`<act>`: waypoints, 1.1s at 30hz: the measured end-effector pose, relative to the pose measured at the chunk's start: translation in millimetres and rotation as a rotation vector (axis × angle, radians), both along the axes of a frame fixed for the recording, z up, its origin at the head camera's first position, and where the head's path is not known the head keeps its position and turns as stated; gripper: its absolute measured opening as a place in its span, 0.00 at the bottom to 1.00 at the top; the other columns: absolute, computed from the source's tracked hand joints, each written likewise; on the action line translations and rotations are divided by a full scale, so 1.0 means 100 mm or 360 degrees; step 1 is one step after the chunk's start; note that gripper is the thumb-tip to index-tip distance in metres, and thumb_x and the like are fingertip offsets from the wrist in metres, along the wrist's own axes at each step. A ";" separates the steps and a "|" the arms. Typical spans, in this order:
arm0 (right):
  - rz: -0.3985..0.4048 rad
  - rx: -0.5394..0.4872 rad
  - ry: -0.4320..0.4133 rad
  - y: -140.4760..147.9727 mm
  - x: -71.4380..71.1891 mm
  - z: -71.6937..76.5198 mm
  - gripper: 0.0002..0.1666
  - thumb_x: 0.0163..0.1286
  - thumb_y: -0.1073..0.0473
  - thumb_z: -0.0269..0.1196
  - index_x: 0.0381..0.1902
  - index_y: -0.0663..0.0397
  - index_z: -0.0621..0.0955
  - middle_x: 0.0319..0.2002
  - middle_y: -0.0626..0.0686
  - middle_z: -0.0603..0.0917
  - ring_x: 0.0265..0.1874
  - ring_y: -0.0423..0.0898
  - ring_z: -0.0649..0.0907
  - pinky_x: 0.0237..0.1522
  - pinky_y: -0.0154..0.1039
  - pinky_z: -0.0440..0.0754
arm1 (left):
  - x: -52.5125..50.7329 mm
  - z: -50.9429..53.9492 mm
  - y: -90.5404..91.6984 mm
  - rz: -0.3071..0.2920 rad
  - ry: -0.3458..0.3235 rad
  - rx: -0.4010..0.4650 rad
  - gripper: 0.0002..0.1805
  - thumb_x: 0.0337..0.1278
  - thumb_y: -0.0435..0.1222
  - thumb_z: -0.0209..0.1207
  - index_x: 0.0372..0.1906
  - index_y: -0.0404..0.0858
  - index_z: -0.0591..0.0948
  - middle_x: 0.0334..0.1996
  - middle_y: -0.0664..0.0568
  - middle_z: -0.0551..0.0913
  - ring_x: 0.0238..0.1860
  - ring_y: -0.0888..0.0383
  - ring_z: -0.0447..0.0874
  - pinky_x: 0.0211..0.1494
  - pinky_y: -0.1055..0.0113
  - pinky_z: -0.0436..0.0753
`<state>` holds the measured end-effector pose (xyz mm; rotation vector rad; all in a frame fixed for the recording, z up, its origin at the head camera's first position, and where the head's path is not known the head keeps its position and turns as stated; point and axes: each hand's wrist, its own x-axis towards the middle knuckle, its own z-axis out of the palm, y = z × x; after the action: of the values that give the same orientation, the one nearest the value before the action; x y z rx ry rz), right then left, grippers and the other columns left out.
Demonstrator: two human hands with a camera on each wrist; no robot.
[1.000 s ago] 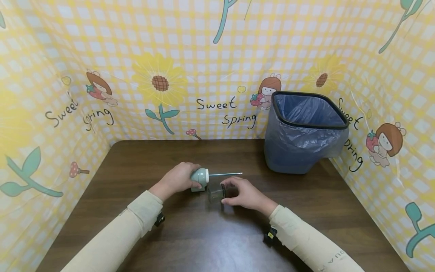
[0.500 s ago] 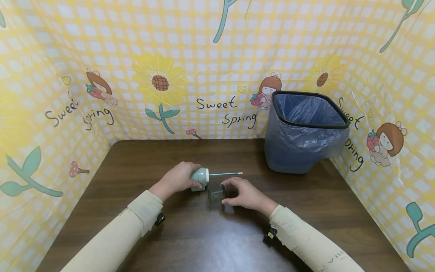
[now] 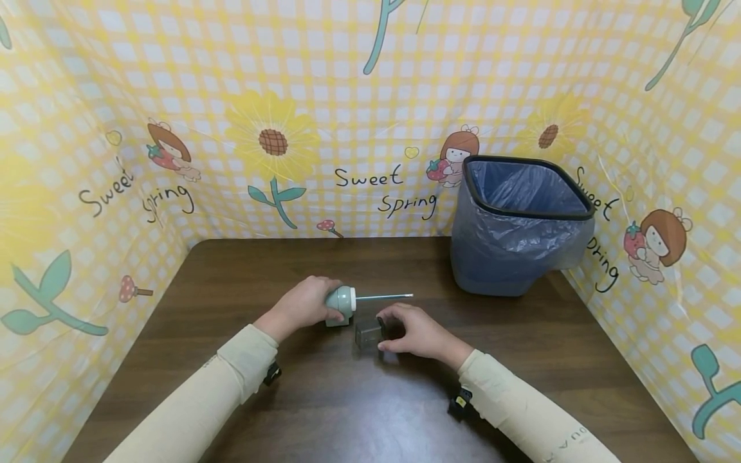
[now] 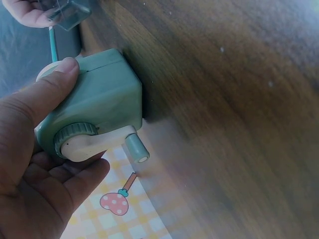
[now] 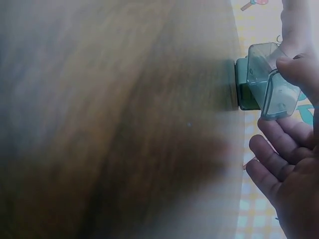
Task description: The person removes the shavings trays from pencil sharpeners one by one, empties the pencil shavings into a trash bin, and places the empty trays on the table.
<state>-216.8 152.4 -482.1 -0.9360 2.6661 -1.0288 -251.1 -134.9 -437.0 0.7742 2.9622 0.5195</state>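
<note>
My left hand (image 3: 303,302) grips a green hand-crank pencil sharpener (image 3: 340,303) on the brown table. A blue-green pencil (image 3: 383,296) sticks out of its white front, pointing right. In the left wrist view the cream crank (image 4: 94,144) hangs beside my curled fingers, with my thumb on top of the body. My right hand (image 3: 421,329) pinches a clear, smoky shavings drawer (image 3: 368,335) between thumb and fingertips. This drawer is out of the sharpener, just in front of it and to the right. Whether it holds shavings, I cannot tell.
A blue bin (image 3: 503,257) with a clear liner and black rim stands at the back right of the table (image 3: 324,411). Yellow checked cloth (image 3: 359,116) closes off the back and both sides.
The drawer has tilted and dropped very slightly in my right hand. My left hand, the sharpener and the pencil stay in place.
</note>
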 end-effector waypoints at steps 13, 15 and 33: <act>0.0007 0.0073 0.0020 -0.02 0.01 -0.01 0.33 0.61 0.43 0.75 0.61 0.49 0.81 0.54 0.44 0.82 0.55 0.39 0.80 0.60 0.41 0.80 | 0.01 0.00 0.00 -0.0007 0.0021 0.0004 0.41 0.46 0.49 0.79 0.64 0.34 0.80 0.52 0.46 0.87 0.44 0.55 0.84 0.48 0.58 0.85; 0.0009 0.0079 0.0026 -0.02 0.00 -0.01 0.33 0.61 0.43 0.76 0.60 0.49 0.81 0.54 0.44 0.82 0.54 0.40 0.81 0.60 0.41 0.80 | 0.01 0.00 0.00 -0.0004 0.0020 0.0005 0.41 0.46 0.49 0.79 0.64 0.34 0.80 0.52 0.46 0.87 0.44 0.55 0.84 0.48 0.58 0.85; 0.0021 0.0185 0.0079 -0.03 -0.03 -0.05 0.33 0.61 0.42 0.75 0.59 0.49 0.81 0.53 0.45 0.82 0.54 0.40 0.80 0.59 0.42 0.80 | 0.01 -0.02 0.00 0.0011 0.0014 -0.0011 0.41 0.48 0.50 0.78 0.65 0.34 0.79 0.54 0.45 0.86 0.47 0.54 0.85 0.51 0.57 0.86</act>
<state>-219.8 149.5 -487.1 -0.9664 2.7223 -0.8483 -250.3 -134.8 -438.9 0.7684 2.9741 0.5073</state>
